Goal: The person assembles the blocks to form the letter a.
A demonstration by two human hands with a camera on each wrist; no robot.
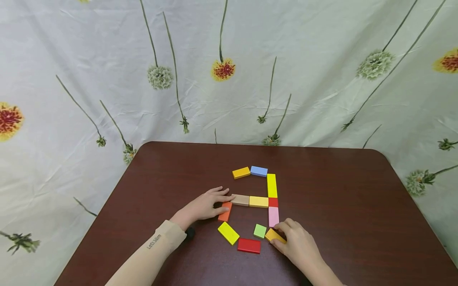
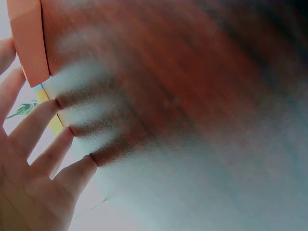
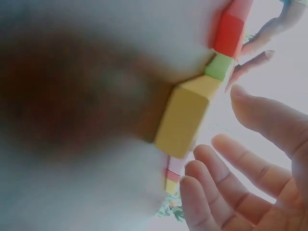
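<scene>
My left hand (image 1: pixel 208 203) lies over the left end of the block figure, fingers spread and nearly straight. Its thumb and index finger touch an orange-red block (image 1: pixel 224 213) beside a tan block (image 1: pixel 240 200); in the left wrist view, this block (image 2: pixel 30 45) stands at the upper left. At the lower right, my right hand (image 1: pixel 298 242) has thumb and fingertips on either side of a yellow-orange block (image 1: pixel 272 236). In the right wrist view, gaps show between the fingertips and this block (image 3: pixel 183 120). A green block (image 1: pixel 260 230) lies next to it.
The figure also includes pink (image 1: pixel 273 217), small red (image 1: pixel 273 202), pale yellow (image 1: pixel 259 202), tall yellow (image 1: pixel 272 185), blue (image 1: pixel 259 171) and amber (image 1: pixel 241 172) blocks. Yellow (image 1: pixel 228 233) and red (image 1: pixel 249 245) blocks lie nearer me. A flowered cloth (image 1: pixel 229 99) hangs behind the dark table (image 1: pixel 332 186).
</scene>
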